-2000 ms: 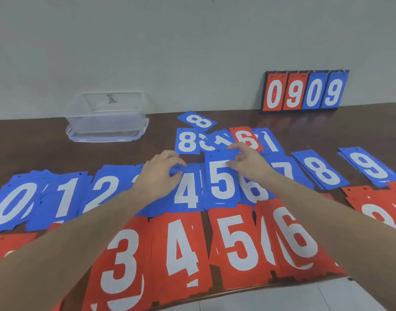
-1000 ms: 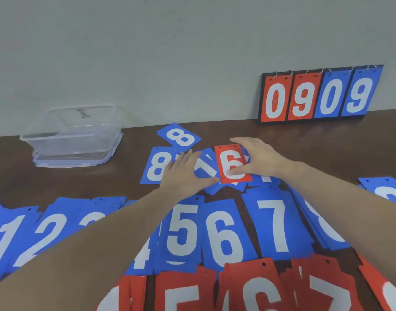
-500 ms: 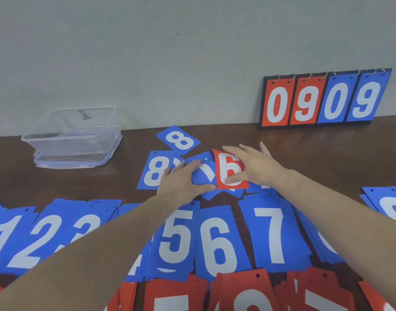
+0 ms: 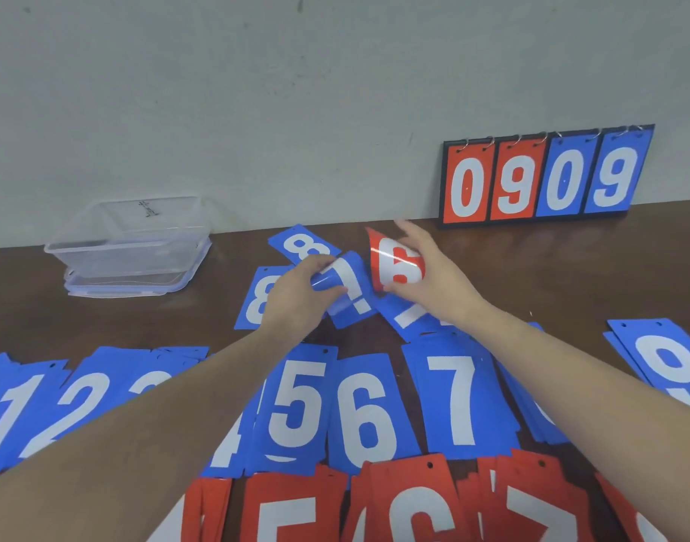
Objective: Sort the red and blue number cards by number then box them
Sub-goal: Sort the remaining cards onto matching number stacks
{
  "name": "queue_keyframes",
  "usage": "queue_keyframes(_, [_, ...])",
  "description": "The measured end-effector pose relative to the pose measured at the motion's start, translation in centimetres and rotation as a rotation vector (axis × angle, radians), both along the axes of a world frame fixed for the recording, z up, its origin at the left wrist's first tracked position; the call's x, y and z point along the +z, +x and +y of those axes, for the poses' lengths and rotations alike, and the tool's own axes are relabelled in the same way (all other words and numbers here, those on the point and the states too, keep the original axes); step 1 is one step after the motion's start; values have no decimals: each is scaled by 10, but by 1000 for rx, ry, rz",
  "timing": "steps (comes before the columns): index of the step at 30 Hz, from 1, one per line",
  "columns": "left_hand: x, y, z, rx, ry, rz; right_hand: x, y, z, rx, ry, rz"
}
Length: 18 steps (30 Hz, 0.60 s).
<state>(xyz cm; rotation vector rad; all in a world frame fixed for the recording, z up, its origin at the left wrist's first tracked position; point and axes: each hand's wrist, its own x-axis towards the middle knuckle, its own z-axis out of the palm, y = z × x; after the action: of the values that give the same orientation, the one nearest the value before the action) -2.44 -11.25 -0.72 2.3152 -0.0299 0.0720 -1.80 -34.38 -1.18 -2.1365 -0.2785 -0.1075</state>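
Toward the desk's [image 4: 570,267] far edge, the left hand [image 4: 296,303] curls around a bent blue 7 card [image 4: 345,281], lifting it from the unsorted pile, while the right hand [image 4: 433,279] pinches a bowed red 6 card [image 4: 394,264], probably bound for their number stacks.

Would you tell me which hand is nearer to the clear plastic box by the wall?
Left. The left hand grips a bent blue card just right of the plastic box; the right hand, holding the red 6 card, is farther right.
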Motion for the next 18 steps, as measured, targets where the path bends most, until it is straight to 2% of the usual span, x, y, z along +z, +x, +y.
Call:
queue_keyframes(5, [10,-12,8,20,-254,-11,14,-5,3,-77,217,155])
queue_keyframes(10, [18,-30,26,-45,-379,-19,12,-14,18,-59,302,204])
queue_keyframes(12, [18,-31,28,-68,-450,23,11,-18,17,-58,328,228])
queue_keyframes(13, [21,-47,69,-29,-528,35,13,-23,58,-2,327,236])
queue_keyframes(14, [20,-47,75,-43,-576,63,13,-26,63,-8,348,255])
queue_keyframes(18, [21,-51,93,-50,-641,175,13,-29,74,-123,413,333])
